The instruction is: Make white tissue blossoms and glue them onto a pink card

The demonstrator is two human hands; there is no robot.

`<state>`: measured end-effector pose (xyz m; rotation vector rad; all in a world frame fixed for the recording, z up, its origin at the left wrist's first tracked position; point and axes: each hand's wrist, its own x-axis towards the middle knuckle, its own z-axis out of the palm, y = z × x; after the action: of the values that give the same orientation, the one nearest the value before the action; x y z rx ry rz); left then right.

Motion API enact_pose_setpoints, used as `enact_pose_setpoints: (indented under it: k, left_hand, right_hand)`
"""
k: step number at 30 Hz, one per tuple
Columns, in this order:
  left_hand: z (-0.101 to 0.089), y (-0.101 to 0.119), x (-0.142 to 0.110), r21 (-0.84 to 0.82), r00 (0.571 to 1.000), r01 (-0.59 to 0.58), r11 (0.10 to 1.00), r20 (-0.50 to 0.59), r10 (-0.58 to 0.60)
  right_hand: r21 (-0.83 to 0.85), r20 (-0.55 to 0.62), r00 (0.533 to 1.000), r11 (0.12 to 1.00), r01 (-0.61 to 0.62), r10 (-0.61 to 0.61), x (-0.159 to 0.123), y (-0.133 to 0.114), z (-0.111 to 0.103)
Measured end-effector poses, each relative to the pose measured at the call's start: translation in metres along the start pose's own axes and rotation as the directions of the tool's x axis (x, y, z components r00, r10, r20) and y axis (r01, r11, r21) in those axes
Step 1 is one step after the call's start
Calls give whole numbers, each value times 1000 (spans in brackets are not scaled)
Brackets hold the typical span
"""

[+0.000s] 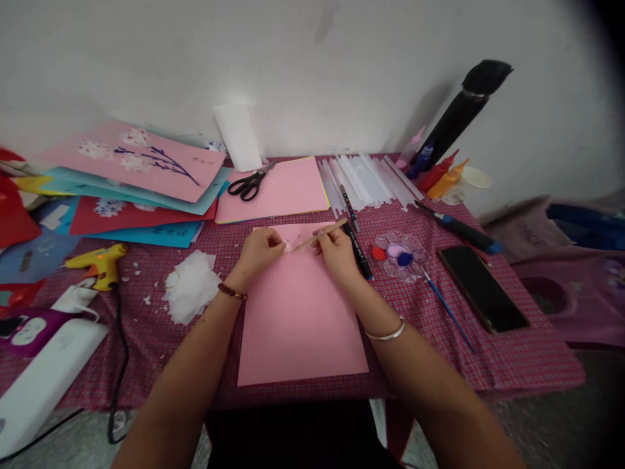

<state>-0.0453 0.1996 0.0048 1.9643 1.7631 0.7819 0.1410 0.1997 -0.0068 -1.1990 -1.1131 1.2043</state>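
A pink sheet of paper [300, 319] lies on the red checked cloth [420, 339] in front of me. My left hand [258, 253] rests closed at the sheet's far edge, pinching a small white scrap of tissue [288, 245] against the paper. My right hand [336, 251] is closed on a thin wooden stick [325, 232] whose near end meets the scrap. A black marker [359, 251] lies just right of my right hand.
White tissue pieces [191, 285] and a yellow glue gun [100, 264] lie to the left. Scissors [250, 184] rest on a pink sheet behind. Coloured sheets [131, 189] pile at far left. A paint palette [398, 254], brush [446, 309], phone [481, 286] and glue sticks [366, 179] lie right.
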Motion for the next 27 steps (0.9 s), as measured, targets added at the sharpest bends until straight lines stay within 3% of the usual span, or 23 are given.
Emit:
enact_pose_setpoints:
  k: [6,13,21,27]
  left_hand:
    - [0,-1,-1,2,1000,-7,1000,30,7]
    - [-6,4,2,101,991,-109,989,83,100]
    - [-9,5,2,66,995,-62,996,83,56]
    - [-5,4,3,59,995,-50,997,87,45]
  right_hand:
    - [-27,27,999,999,47,-46,-1,-2,2]
    - [-14,54,997,998,58,-57,-2,-2,6]
    - [89,-13,999,995,33,-32,0,-2,1]
    - [119,61,998,993,5,-12,-2,-3,4]
